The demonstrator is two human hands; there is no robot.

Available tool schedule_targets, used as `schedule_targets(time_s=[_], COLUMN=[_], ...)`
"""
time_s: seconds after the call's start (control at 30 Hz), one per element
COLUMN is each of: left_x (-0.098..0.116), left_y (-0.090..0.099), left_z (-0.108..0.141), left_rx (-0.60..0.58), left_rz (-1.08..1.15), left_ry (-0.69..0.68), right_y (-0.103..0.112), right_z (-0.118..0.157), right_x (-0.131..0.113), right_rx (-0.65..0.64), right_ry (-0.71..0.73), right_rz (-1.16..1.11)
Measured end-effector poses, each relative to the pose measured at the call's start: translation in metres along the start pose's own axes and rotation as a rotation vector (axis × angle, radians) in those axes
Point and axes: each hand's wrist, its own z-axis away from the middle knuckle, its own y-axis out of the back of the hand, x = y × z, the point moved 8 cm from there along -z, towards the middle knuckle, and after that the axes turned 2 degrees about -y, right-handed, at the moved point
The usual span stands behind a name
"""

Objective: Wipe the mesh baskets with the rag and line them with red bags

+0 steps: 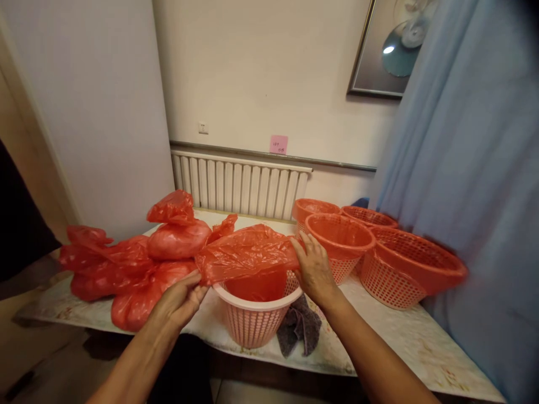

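A red plastic bag (248, 252) is stretched between my two hands, its lower part hanging into a pink plastic basket (252, 322). My left hand (182, 297) pinches the bag's left end, just beyond the basket's rim. At the other end, my right hand (315, 266) grips the bag beside the rim's right edge; its fingertips are partly hidden by the film. The basket stands upright near the table's front edge. A dark grey cloth (300, 328) lies crumpled against its right side.
Several filled, tied red bags (130, 303) are heaped on the left of the cloth-covered table (438, 348). Baskets lined with red bags, such as the nearest liner-covered basket (393, 280), stand at the right beside a blue curtain (484, 213). Behind is a radiator (244, 185). A person's dark sleeve (21, 219) shows at far left.
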Motion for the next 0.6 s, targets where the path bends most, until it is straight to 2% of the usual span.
schedule_targets(time_s=[0.1, 0.27, 0.43, 0.6], left_x=[0.001, 0.001, 0.0, 0.001], left_y=[-0.002, -0.001, 0.005, 0.009], left_z=[0.002, 0.002, 0.0, 0.002], left_rx=[0.005, 0.014, -0.005, -0.061], left_rz=[0.002, 0.002, -0.033, -0.06], left_ry=[-0.015, -0.035, -0.041, -0.087], right_y=[0.001, 0.012, 0.023, 0.034], right_z=[-0.003, 0.005, 0.025, 0.061], right_x=[-0.004, -0.011, -0.016, -0.024], right_rx=[0.041, 0.197, 0.288, 0.339], right_ry=[0.076, 0.224, 0.211, 0.17], right_rz=[0.041, -0.057, -0.14, -0.3])
